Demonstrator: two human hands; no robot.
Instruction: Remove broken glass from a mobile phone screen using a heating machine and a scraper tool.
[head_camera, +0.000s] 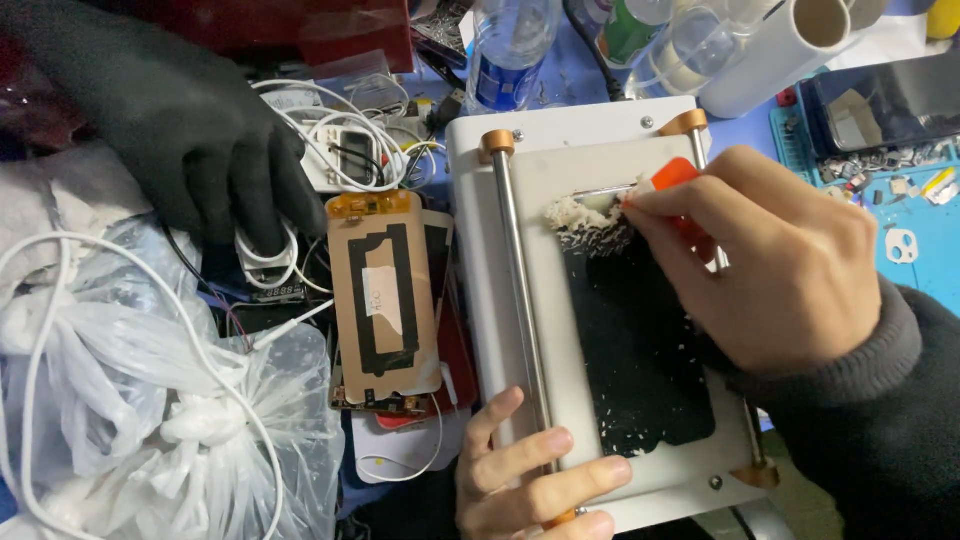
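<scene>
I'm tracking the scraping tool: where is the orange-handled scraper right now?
In the head view, the orange-handled scraper is right of centre, gripped in the right hand, its tip at the white residue pile on the black glass panel's top edge.

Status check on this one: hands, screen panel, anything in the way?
Right hand gripping orange scraper, pushing whitish residue off black panel. Left hand steadying white machine. Gloved hand off left, clear.

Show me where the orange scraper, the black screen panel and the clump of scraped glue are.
orange scraper (672, 175), head view, on its orange handle above the fingers.
black screen panel (635, 350), head view, on its bare middle.
clump of scraped glue (575, 213), head view, on the pale heap's centre.
</scene>
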